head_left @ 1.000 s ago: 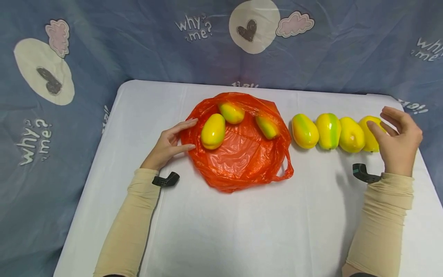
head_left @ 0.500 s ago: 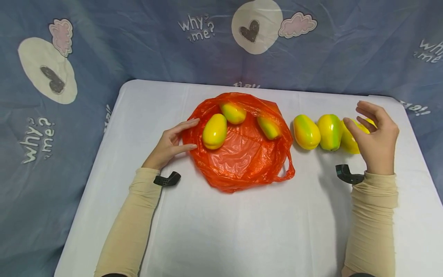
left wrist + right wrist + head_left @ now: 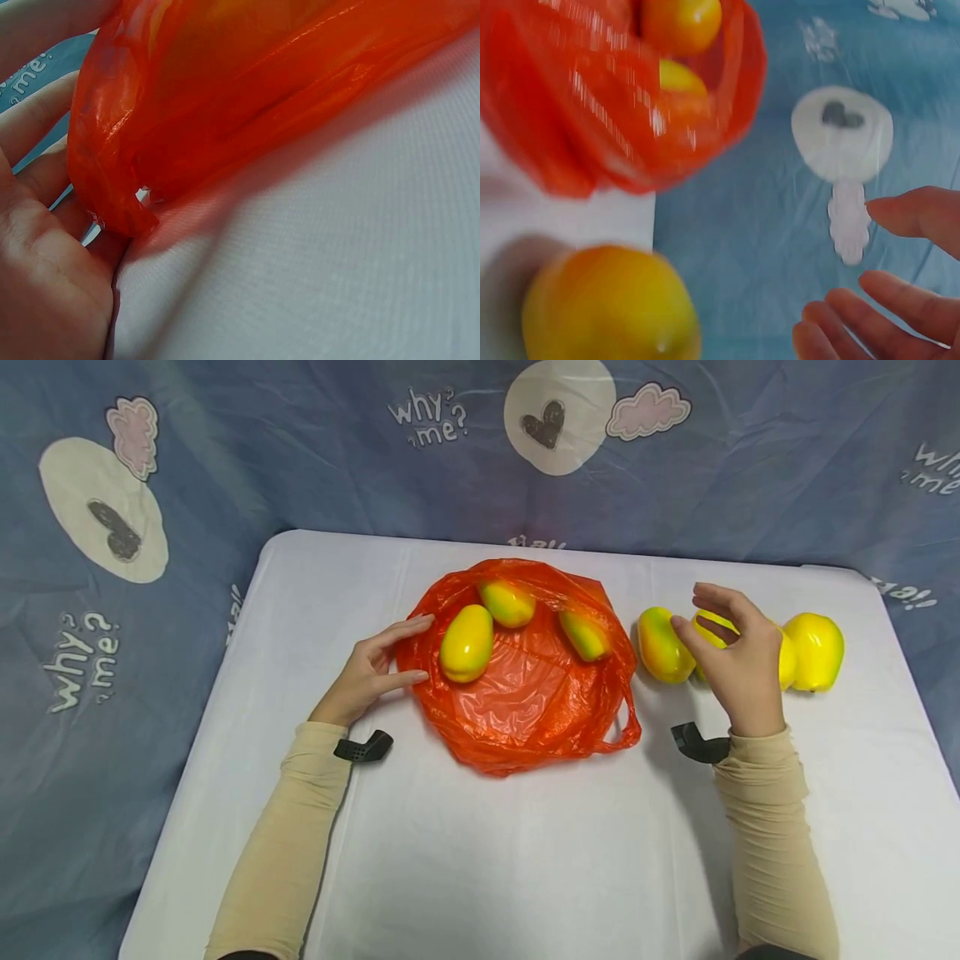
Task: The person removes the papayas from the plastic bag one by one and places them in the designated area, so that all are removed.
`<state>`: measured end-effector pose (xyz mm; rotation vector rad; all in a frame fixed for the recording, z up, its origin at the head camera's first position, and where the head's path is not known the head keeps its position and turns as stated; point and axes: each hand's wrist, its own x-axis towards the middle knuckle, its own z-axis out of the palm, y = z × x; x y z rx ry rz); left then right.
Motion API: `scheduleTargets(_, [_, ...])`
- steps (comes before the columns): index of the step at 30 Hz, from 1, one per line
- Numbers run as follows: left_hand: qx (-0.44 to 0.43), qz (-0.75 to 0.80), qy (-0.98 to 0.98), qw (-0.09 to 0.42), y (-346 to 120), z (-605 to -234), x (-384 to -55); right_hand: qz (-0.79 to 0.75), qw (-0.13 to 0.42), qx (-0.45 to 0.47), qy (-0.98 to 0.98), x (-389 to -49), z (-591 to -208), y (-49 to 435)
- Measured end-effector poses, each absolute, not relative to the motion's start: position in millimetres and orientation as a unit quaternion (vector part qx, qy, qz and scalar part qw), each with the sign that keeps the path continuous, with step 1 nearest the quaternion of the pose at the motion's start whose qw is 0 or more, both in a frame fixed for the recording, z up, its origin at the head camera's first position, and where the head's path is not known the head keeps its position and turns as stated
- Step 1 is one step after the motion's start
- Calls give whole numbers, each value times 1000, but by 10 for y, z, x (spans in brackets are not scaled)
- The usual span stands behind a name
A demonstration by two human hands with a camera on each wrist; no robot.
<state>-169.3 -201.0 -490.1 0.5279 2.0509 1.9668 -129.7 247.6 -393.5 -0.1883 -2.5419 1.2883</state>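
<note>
An orange-red plastic bag [image 3: 517,702] lies spread with its mouth upward in the head view. Inside it are three glossy yellow-green, mango-like fruits, one at the left [image 3: 467,643]. My left hand [image 3: 371,668] touches the bag's left edge, thumb and fingers extended; the left wrist view shows bag film [image 3: 112,150] against the fingers. To the right of the bag, my right hand [image 3: 742,668] hovers over a row of several similar fruits, holding nothing. It partly covers the middle ones; the leftmost fruit [image 3: 663,647] and rightmost fruit [image 3: 816,652] show plainly.
Everything lies on a table with a white cloth [image 3: 525,860]. A patterned blue curtain [image 3: 337,460] hangs behind the table and at its sides. One bag handle [image 3: 618,739] loops out toward the right. Black wrist devices [image 3: 697,745] sit at both cuffs.
My right hand has moved left along the fruit row, from above its right end to near the second fruit, uncovering the rightmost one. My left hand stays at the bag.
</note>
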Motion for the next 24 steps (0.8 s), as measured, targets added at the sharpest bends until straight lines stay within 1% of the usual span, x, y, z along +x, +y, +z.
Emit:
scheduleTargets(11, [182,674,705,124,-2009,-4893,-1701,469,72,-8,-880,-1297,-3964,2095])
scheduleTargets(19, [176,675,705,128,-2011,-4893,-1697,495,58,56,-865,-1342,-4065,1802])
scheduleTargets(24, [175,678,702,128,-2010,-4899,-1695,519,33,62,-852,-1385,-4081,1649])
